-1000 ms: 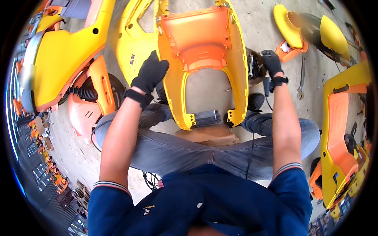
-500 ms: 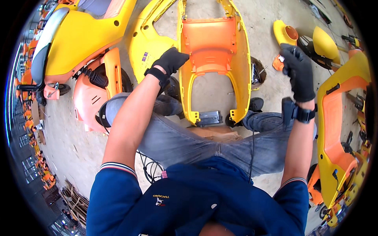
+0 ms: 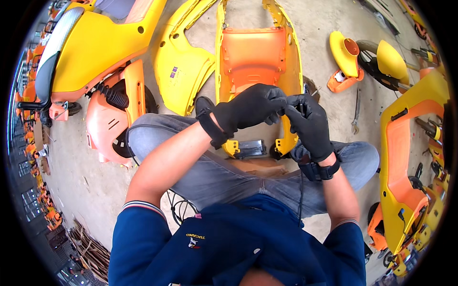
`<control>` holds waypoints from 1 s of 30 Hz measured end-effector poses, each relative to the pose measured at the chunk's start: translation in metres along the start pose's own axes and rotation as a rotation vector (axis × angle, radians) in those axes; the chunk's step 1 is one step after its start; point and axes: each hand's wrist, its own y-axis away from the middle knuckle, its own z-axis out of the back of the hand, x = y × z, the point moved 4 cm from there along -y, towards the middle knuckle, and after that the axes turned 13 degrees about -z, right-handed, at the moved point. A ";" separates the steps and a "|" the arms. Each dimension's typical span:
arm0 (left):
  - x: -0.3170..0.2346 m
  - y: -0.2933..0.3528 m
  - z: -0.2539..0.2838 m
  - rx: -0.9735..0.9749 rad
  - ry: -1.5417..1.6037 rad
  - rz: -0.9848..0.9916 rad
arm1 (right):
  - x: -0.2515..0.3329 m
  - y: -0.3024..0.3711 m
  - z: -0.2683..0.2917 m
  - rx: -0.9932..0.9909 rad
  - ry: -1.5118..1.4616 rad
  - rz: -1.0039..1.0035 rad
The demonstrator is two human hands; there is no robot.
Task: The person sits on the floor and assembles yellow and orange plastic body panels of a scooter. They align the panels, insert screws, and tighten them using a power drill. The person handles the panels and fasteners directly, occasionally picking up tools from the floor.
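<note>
Filling the upper left of the frame, a yellow scooter body (image 3: 102, 45) is lying on the concrete floor (image 3: 86, 186). At upper centre, the orange-and-yellow fairing panel (image 3: 255, 52) is stretching away from the seated person's knees. In mid-frame, the black-gloved left hand (image 3: 248, 107) is curling its fingers toward the black-gloved right hand (image 3: 310, 124), both pinching at something too small to tell. A wrench (image 3: 356, 112) is lying at right.
</note>
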 end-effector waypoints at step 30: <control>0.007 -0.003 0.014 -0.188 0.313 0.100 | -0.033 -0.018 0.000 0.204 -0.553 -0.331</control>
